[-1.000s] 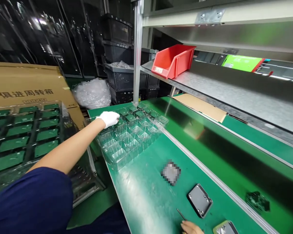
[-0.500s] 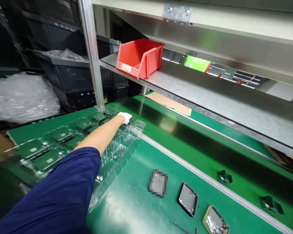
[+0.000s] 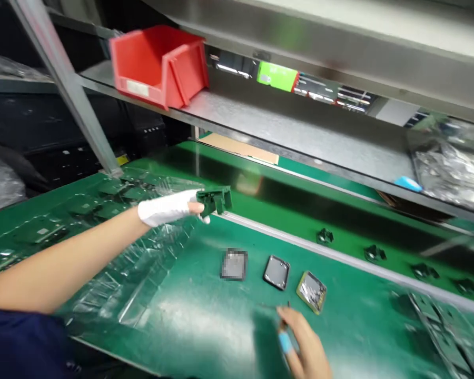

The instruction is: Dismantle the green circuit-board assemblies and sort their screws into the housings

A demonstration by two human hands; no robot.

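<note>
Green matting covers your bench (image 3: pixel 205 326), under a steel shelf (image 3: pixel 284 131). Your left hand (image 3: pixel 166 207), in a white glove, has its fingertips pinched on a small green circuit board (image 3: pixel 215 200), held in the air just above the bench and clear of the clear plastic tray (image 3: pixel 102 247) that lies at nine o'clock from it. So one board is out of the tray; other boards show in the tray's far pockets, while the near pockets look bare. I judge the picked board not yet set anywhere.

At five o'clock from the board lie a dark square case (image 3: pixel 277 272) and a shiny square piece (image 3: pixel 312 291), side by side. Your right hand (image 3: pixel 304 347) sits at the bottom edge, curled around something blue; the blur hides what it is. A red bin (image 3: pixel 158 66) sits on the shelf at eleven o'clock.
</note>
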